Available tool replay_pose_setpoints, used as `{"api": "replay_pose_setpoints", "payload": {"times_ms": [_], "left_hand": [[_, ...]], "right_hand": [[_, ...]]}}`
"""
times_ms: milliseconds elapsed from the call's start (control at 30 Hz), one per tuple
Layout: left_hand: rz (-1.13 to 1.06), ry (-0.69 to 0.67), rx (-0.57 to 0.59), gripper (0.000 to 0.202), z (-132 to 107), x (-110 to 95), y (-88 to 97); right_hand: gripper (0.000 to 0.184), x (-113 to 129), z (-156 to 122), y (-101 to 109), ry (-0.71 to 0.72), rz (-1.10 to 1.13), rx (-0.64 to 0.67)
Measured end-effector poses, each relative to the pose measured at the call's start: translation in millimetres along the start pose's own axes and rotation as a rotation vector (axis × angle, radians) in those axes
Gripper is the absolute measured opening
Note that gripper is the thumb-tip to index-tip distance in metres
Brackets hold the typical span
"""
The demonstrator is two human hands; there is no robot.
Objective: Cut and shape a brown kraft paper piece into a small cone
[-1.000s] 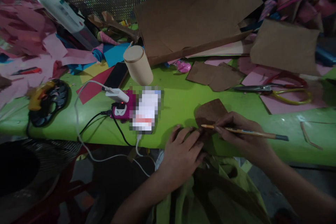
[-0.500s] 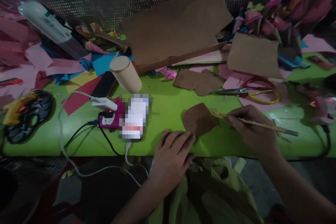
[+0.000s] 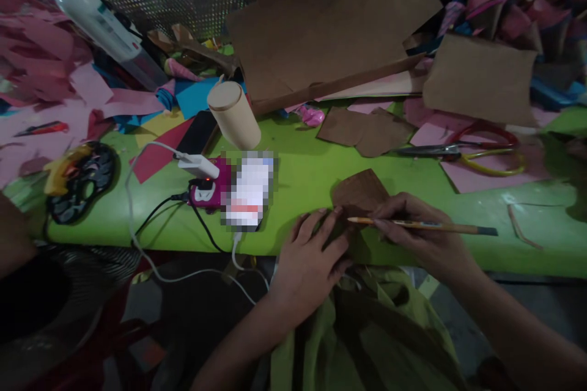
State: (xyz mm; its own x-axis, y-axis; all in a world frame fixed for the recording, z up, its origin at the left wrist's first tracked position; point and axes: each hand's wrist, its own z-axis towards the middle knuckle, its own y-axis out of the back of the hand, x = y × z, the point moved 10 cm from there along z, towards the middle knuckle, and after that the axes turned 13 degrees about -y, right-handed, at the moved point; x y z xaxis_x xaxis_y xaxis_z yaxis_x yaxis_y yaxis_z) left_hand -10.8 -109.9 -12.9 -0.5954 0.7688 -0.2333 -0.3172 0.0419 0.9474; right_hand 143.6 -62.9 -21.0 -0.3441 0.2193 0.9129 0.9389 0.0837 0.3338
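A small brown paper piece lies near the front edge of the green table. My left hand rests flat with fingers spread, its fingertips pressing the lower left corner of that piece. My right hand is pinched round a pencil, whose tip points left and meets the paper just beside my left fingertips.
Scissors with red and yellow handles lie at the right. Brown scraps, a large brown sheet, a cream cylinder, a charger block with cables, a paint palette and pink paper scraps crowd the table.
My right hand has brought the pencil back left onto the brown piece, after having lifted away to the right. The left hand's fingers slid up onto the paper's corner.
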Motion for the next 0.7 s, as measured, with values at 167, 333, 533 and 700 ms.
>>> {"api": "replay_pose_setpoints", "payload": {"times_ms": [167,333,533,700], "left_hand": [[-0.011,0.000,0.017,0.043,0,0,-0.4],[-0.016,0.001,0.011,0.043,0,1,0.4],[-0.003,0.004,0.003,0.038,-1,1,-1.0],[-0.003,-0.004,-0.013,0.040,0,1,0.7]], "right_hand": [[0.032,-1,-1,-1,0.010,-0.054,-0.003],[0.038,3,0,-3,-0.011,-0.072,-0.005],[0.029,12,0,-7,0.017,-0.128,0.030],[0.017,11,-2,1,0.053,-0.155,-0.049]]}}
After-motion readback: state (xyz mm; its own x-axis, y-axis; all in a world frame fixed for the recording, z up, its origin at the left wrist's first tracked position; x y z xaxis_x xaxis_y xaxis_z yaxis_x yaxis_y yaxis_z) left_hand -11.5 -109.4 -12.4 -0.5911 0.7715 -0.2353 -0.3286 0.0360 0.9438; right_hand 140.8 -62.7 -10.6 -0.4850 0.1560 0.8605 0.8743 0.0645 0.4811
